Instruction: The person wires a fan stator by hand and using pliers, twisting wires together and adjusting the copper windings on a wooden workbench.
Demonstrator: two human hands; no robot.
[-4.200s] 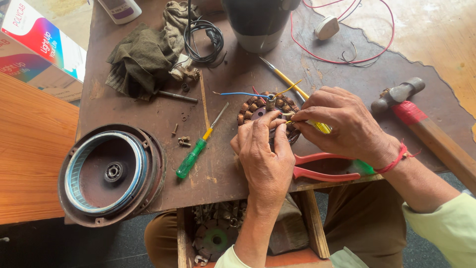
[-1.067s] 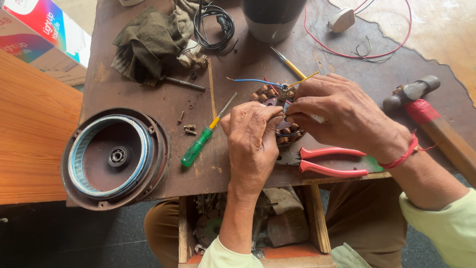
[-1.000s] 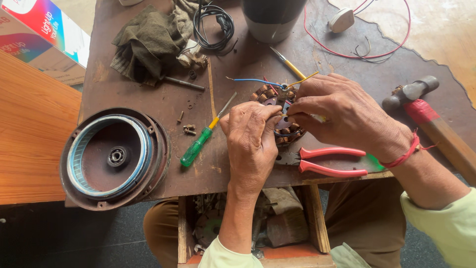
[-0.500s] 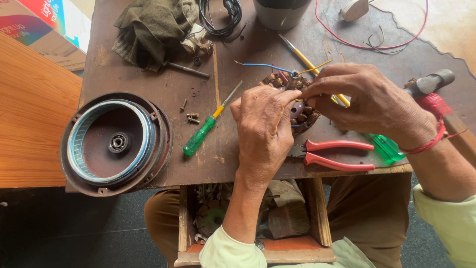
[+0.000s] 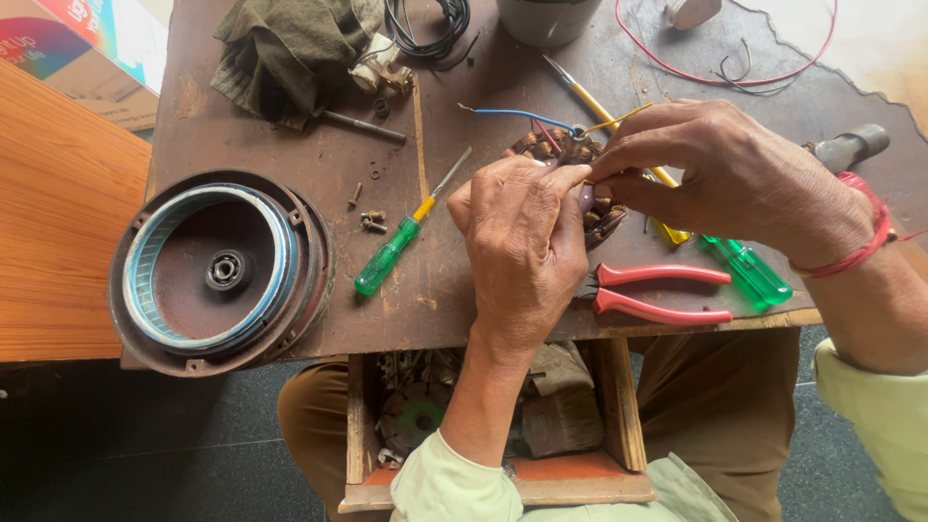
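A dark brown desk (image 5: pixel 290 145) fills most of the view. Its top is worn, scratched and stained. The edge at 3 o'clock is wavy. Under the desk, at 6 o'clock, an open wooden drawer (image 5: pixel 619 416) sticks out, with old metal parts inside.

At 9 o'clock an orange wooden board (image 5: pixel 58 242) with fine lines in it sits beside the desk. At 11 o'clock lies a bright box (image 5: pixel 87 48) with many colours.

The floor (image 5: pixel 145 454) at 7 o'clock is dark grey. At 1 o'clock the floor (image 5: pixel 870 39) is pale and bright, with light falling on it. The light on the desk is soft and even.
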